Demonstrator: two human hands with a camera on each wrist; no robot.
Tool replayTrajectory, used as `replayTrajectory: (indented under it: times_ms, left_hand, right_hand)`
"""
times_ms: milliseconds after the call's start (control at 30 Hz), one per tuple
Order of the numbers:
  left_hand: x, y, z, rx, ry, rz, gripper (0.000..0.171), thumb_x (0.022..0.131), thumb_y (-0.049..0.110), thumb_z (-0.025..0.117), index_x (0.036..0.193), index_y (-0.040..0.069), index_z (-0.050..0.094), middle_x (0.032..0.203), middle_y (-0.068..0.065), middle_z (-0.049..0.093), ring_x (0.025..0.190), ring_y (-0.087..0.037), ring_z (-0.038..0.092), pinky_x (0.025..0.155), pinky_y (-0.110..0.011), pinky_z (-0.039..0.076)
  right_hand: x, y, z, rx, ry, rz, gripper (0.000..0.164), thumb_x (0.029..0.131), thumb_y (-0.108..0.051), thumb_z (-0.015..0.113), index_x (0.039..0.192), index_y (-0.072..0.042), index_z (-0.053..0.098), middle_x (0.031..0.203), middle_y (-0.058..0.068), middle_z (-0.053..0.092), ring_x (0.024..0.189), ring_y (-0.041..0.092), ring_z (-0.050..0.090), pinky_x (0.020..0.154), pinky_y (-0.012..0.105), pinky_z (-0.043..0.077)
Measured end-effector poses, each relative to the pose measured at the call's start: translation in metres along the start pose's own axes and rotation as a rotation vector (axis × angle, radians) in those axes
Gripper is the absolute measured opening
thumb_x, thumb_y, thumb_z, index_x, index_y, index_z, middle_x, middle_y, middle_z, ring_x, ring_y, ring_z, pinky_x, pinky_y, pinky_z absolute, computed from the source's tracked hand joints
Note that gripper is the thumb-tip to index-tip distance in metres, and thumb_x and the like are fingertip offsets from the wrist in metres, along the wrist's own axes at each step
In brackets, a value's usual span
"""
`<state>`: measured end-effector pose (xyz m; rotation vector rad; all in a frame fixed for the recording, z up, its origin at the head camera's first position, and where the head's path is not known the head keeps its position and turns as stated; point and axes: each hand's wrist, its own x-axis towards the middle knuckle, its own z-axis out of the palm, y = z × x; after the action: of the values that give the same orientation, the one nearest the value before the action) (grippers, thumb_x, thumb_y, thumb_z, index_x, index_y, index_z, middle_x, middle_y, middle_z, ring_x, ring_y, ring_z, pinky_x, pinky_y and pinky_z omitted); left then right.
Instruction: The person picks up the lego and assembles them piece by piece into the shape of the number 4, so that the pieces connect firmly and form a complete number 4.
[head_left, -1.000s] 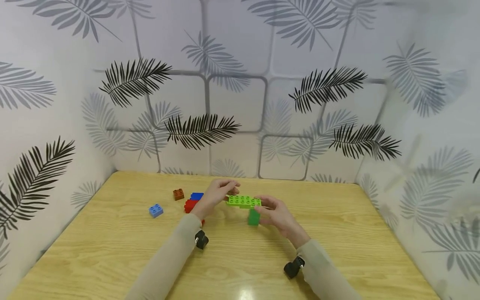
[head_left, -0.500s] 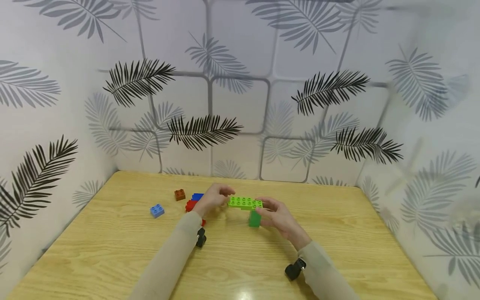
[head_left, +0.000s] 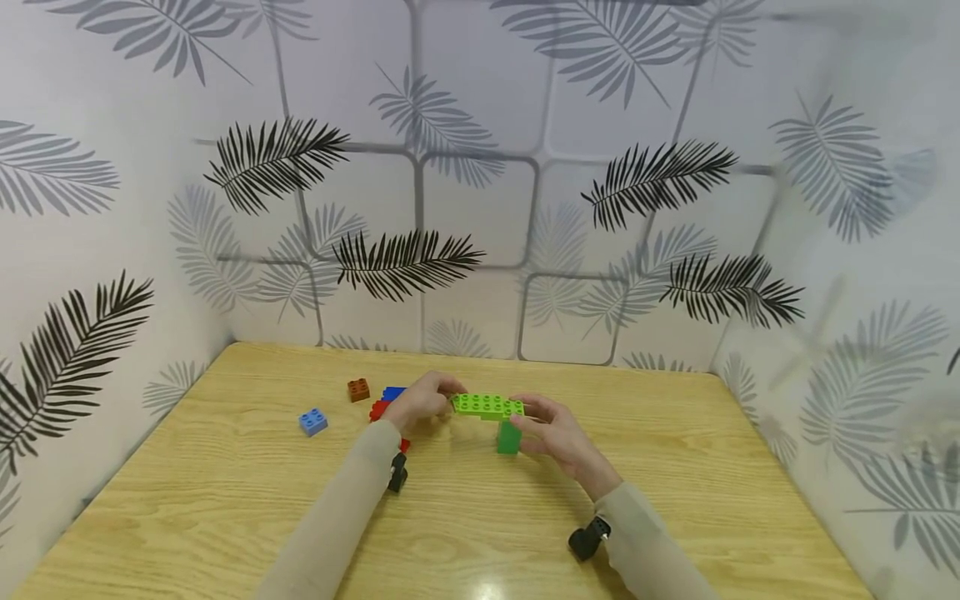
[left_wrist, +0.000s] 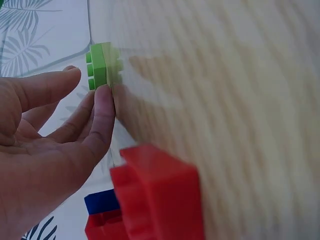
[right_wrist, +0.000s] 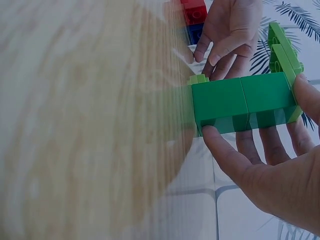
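In the head view a bridge-like build has a lime studded top (head_left: pixel 487 406) reaching left from a green column (head_left: pixel 508 437). My right hand (head_left: pixel 558 437) grips it, thumb at the near side. The right wrist view shows two stacked green bricks (right_wrist: pixel 242 102) with lime pieces (right_wrist: pixel 285 55) at the top end. My left hand (head_left: pixel 423 402) is beside the overhang's left end, low over the table. A small lime brick (left_wrist: pixel 99 66) stands on the table by its fingertips; one finger seems to touch it, while the thumb stays apart. The head view hides this brick.
Red bricks (head_left: pixel 381 409) and a blue brick (head_left: pixel 393 392) lie under and beside the left forearm. Farther left are a brown brick (head_left: pixel 358 389) and a light blue brick (head_left: pixel 313 422). A patterned wall stands behind the table (head_left: pixel 225 475).
My left hand has dropped and drawn slightly left and back from the overhang's end. The right hand keeps its grip on the green column, nearly still.
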<state>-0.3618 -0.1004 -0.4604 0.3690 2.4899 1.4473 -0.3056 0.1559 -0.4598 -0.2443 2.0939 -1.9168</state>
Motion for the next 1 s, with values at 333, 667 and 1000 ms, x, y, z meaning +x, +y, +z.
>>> replayTrajectory:
  times_ms: [333, 667, 1000]
  left_hand:
    - [-0.017, -0.004, -0.016, 0.127, -0.016, 0.023, 0.028, 0.089, -0.002, 0.065, 0.115, 0.007, 0.065, 0.123, -0.009, 0.062, 0.108, -0.025, 0.06, 0.095, -0.042, 0.05]
    - [-0.043, -0.002, -0.044, 0.227, -0.139, 0.161, 0.02, 0.088, 0.004, 0.071, 0.107, 0.0, 0.071, 0.103, -0.011, 0.072, 0.091, -0.019, 0.064, 0.078, -0.032, 0.054]
    - [-0.058, -0.019, -0.061, 0.333, -0.316, 0.175, 0.028, 0.077, 0.002, 0.08, 0.104, 0.004, 0.071, 0.101, -0.009, 0.069, 0.087, -0.021, 0.059, 0.07, -0.027, 0.051]
  right_hand:
    - [0.0, 0.0, -0.001, 0.012, -0.016, -0.006, 0.049, 0.096, -0.02, 0.064, 0.142, -0.008, 0.049, 0.14, 0.018, 0.049, 0.113, 0.017, 0.058, 0.096, 0.047, 0.052]
    - [0.001, 0.001, -0.002, 0.023, -0.008, -0.002, 0.05, 0.094, -0.021, 0.067, 0.14, -0.009, 0.051, 0.137, 0.016, 0.051, 0.112, 0.017, 0.059, 0.093, 0.046, 0.054]
    - [0.001, 0.002, -0.001, 0.009, -0.004, -0.002, 0.048, 0.095, -0.021, 0.066, 0.139, -0.01, 0.052, 0.138, 0.017, 0.051, 0.113, 0.018, 0.059, 0.096, 0.048, 0.052]
